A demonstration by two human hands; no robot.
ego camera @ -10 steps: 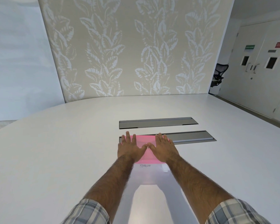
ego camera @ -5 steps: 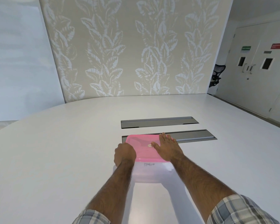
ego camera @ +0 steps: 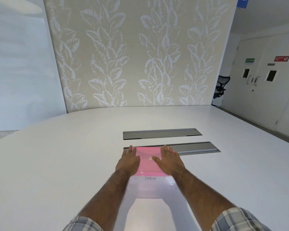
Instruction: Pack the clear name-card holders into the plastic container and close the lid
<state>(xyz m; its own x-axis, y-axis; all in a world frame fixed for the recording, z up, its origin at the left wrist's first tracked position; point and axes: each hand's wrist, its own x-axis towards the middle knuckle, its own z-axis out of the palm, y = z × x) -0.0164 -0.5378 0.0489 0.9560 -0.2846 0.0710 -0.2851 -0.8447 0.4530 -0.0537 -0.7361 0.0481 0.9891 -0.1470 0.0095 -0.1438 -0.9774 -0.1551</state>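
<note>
A clear plastic container point(ego camera: 148, 187) with "PENGUIN" written on its near wall stands on the white table. Its pink lid point(ego camera: 148, 164) lies on top. My left hand point(ego camera: 129, 160) presses flat on the lid's left side, fingers straight. My right hand point(ego camera: 169, 160) presses flat on the lid's right side, thumb reaching toward the centre. No name-card holders show outside the container; what is inside is too hazy to make out.
Two grey recessed cable trays, a far cable tray point(ego camera: 160, 133) and a near cable tray point(ego camera: 197, 147), sit in the table point(ego camera: 57, 164) just beyond the container. A patterned wall panel stands behind the table. A black office chair point(ego camera: 221, 86) and double doors are at the far right.
My left hand, curled at the lid's left edge half a second ago, now lies flat on the lid. My right hand has shifted slightly to the right on the lid.
</note>
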